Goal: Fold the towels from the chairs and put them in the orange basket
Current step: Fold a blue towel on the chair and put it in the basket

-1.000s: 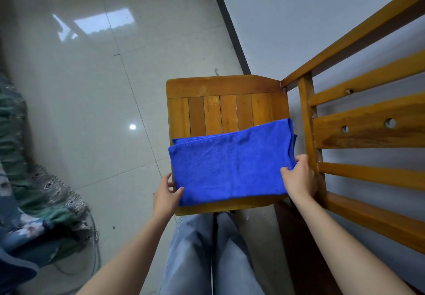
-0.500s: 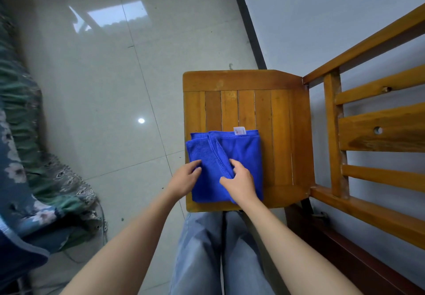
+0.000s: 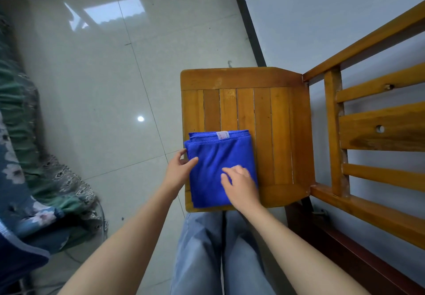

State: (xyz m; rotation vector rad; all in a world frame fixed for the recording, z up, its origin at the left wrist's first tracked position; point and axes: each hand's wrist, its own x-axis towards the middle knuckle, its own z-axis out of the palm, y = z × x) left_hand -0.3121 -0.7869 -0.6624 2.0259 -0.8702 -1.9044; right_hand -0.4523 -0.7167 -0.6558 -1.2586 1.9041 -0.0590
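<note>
Neatly squared, the blue towel (image 3: pixel 220 168) lies folded on the front left part of the wooden chair seat (image 3: pixel 276 134), its white label (image 3: pixel 223 135) at the far edge. Its left edge sits in the narrow grip of the left hand (image 3: pixel 178 168), thumb on top, likely to keep the layers aligned. The right hand (image 3: pixel 241 185) rests fingers-down on the cloth, holding nothing, seemingly pressing it flat. No orange basket is in view.

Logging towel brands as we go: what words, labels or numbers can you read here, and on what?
Nothing is readable.
On the blue towel, the white tag at its far edge: faint reddish print, too small and blurred to read.
On the wooden chair: no writing seen.
</note>
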